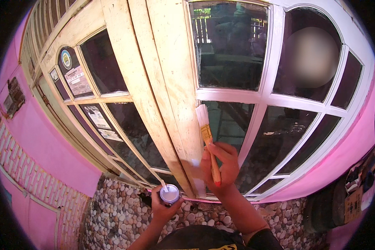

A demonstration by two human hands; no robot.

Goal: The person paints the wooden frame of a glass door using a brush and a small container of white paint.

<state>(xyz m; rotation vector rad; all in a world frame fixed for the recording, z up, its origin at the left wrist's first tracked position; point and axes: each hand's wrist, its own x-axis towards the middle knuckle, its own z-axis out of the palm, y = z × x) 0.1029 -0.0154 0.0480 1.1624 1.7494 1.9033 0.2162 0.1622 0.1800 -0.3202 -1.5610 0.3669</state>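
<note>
Two hands, one brush: cutting in beside the glass

Right hand (pixel 225 164): grip narrow, thumb and fingers closed on the flat paintbrush with wooden handle, yellowish metal band and white-coated bristles (pixel 207 135), held just below the band. Bristles point up, at the border between the worn cream wooden door post (pixel 171 83) and the dark lower glass pane (pixel 236 123). Whether the tip presses on wood or hangs just in front of it cannot be told from this view.

Left hand (pixel 166 211): fingers curled around the small round white cup of pale paint (pixel 170 194), low and left of the brush. A thin white stick (pixel 164 184) leans at its rim.

Reading: the step appears to be coating the narrow edge next to the pane. The glossy white window frame (pixel 237 95) to the right probably shows the finish wanted.

Technique notes: a light load suits so thin a strip; wiping one face on the cup's rim should limit runs. The bristles' narrow side, drawn along the grain in one long stroke, should spare the glass. The cup is best kept level and nearer beneath the brush, since drips would probably land on the grey-brown pebbled ground (pixel 121 214).
</note>
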